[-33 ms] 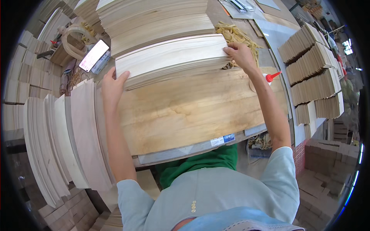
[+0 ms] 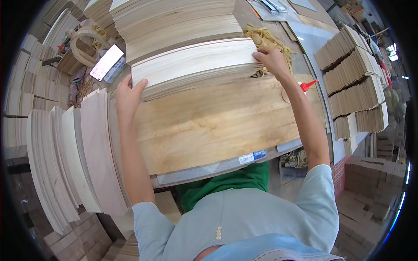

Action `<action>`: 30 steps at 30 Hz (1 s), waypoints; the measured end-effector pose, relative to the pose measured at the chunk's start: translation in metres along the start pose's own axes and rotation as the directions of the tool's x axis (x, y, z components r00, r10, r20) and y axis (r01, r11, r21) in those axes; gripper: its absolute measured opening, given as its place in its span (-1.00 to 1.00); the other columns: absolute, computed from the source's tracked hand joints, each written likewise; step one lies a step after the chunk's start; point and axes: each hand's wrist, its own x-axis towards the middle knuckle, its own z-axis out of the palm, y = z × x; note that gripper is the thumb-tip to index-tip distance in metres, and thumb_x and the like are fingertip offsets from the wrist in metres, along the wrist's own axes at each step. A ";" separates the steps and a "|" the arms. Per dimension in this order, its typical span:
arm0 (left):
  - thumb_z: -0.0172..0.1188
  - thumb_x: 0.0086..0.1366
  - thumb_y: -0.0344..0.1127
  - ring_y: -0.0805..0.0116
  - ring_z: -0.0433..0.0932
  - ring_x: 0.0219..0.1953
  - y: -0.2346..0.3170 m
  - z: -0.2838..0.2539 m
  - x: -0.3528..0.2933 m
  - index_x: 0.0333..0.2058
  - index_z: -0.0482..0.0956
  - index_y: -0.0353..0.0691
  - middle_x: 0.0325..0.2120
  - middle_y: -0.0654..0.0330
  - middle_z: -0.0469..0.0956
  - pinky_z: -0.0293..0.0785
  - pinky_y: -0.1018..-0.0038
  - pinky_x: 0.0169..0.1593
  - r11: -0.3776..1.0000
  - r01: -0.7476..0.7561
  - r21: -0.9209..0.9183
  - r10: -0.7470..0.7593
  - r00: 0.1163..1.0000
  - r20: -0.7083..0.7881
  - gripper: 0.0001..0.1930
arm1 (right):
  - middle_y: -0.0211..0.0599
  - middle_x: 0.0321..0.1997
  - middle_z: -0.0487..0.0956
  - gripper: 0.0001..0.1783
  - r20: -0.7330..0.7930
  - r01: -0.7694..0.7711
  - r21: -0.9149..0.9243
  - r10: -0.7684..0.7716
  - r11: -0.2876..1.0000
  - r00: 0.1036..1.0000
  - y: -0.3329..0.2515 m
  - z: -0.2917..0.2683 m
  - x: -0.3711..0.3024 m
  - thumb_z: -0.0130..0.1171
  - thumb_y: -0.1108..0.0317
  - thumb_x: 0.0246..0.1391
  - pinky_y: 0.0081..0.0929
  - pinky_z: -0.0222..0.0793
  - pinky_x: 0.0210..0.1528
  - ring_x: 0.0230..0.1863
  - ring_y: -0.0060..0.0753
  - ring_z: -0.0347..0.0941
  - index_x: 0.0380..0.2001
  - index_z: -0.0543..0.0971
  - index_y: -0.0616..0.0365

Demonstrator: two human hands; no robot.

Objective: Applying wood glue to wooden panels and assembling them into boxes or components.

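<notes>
A long pale wooden board point(image 2: 191, 59) lies on top of a low stack of similar thin boards point(image 2: 204, 82), across the far part of the worktop. My left hand point(image 2: 129, 98) is closed on its left end, thumb on the upper face and the other fingers mostly hidden at the end. At the right end, my right hand point(image 2: 273, 61) pinches the corner between thumb and fingers. The brown wooden worktop point(image 2: 209, 126) stretches between my forearms. Beside my right forearm is a bottle with a red nozzle point(image 2: 308, 85), partly hidden by the arm.
Behind the low stack rises a taller pile of boards point(image 2: 178, 28). Yellowish strips point(image 2: 272, 40) lie heaped near my right hand. A lit phone point(image 2: 106, 62) leans on a small box at the left. Upright boards point(image 2: 96, 148) line the left side; bundled wooden pieces point(image 2: 350, 69) stand right.
</notes>
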 end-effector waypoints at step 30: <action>0.30 0.06 -0.48 0.32 0.52 -0.09 0.004 0.011 -0.156 0.05 0.35 -0.49 -0.10 -0.02 0.51 0.46 0.42 -0.04 0.969 0.109 -0.223 -0.143 0.979 -0.142 -0.44 | -0.26 -0.38 0.59 -0.66 -0.001 -0.034 0.155 0.034 0.987 0.999 0.044 -0.004 -0.126 0.24 0.33 -0.01 -0.58 0.37 -0.26 -0.35 -0.54 0.47 -0.20 0.56 0.36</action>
